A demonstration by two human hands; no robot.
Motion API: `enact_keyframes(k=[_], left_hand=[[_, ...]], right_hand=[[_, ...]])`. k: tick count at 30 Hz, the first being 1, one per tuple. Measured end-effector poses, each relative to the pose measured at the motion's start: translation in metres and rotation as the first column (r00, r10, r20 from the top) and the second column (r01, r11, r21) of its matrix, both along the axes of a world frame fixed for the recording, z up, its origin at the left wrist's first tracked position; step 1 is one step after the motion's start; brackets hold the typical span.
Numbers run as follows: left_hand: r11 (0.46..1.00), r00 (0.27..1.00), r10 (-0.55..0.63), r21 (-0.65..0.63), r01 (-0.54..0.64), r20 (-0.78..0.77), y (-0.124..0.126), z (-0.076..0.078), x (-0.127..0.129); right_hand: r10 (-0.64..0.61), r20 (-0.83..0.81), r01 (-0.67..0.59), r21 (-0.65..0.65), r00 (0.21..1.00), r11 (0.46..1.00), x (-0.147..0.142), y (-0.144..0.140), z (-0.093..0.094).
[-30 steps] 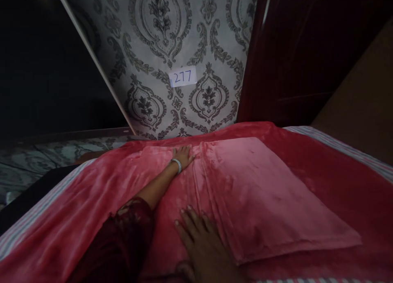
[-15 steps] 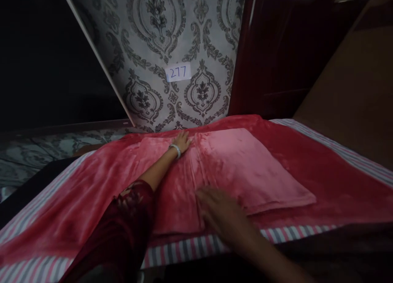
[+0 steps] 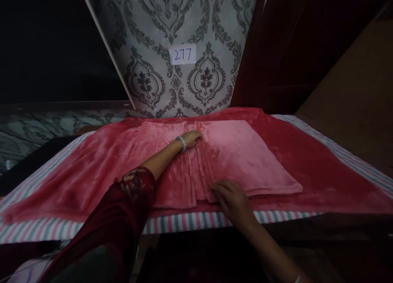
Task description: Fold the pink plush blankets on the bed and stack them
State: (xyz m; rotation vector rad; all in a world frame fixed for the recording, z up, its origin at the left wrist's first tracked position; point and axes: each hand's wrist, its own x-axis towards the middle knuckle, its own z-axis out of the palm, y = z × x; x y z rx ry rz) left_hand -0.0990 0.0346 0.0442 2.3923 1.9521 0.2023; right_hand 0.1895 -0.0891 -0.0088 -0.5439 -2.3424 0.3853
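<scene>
Pink folded blanket (image 3: 242, 160) lies centred on the red bedspread (image 3: 322, 172), its pleated left edge now bunched tighter than a second ago. Left hand (image 3: 192, 139) has slid right to the far end of the pleats, fingers curled, pinching them; right hand (image 3: 235, 199) moved to the near corner, flat and loosely open, pressing, gripping nothing. Open spread either side; striped mattress edge (image 3: 184, 221) close in front.

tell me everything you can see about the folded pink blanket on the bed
The folded pink blanket looks plush and velvety, folded into a flat layered rectangle with pleat-like folds along its left side. It lies on a wider red spread over a striped sheet. The left hand presses its far edge; the right hand rests on its near edge.
</scene>
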Motion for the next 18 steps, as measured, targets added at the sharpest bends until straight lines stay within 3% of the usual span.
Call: enact_keyframes(k=[5, 8, 13, 18], left_hand=[[0.991, 0.991, 0.130, 0.045, -0.130, -0.016, 0.012, 0.018, 0.015], [0.976, 0.981, 0.191, 0.112, -0.187, -0.020, 0.020, 0.022, 0.028], [0.963, 0.962, 0.268, -0.022, -0.270, -0.053, 0.028, -0.001, 0.031], [0.938, 0.942, 0.328, -0.095, -0.333, -0.070, 0.030, -0.023, 0.022]], right_hand=[[0.047, -0.037, -0.051, -0.111, 0.998, 0.992, 0.003, 0.015, 0.014], [-0.039, 0.050, 0.042, -0.048, 0.998, 0.998, -0.004, 0.023, 0.019], [-0.019, 0.388, 0.002, 0.044, 0.921, 0.999, -0.022, 0.013, 0.001], [0.005, 0.420, -0.015, 0.019, 0.908, 1.000, -0.022, 0.005, -0.010]])
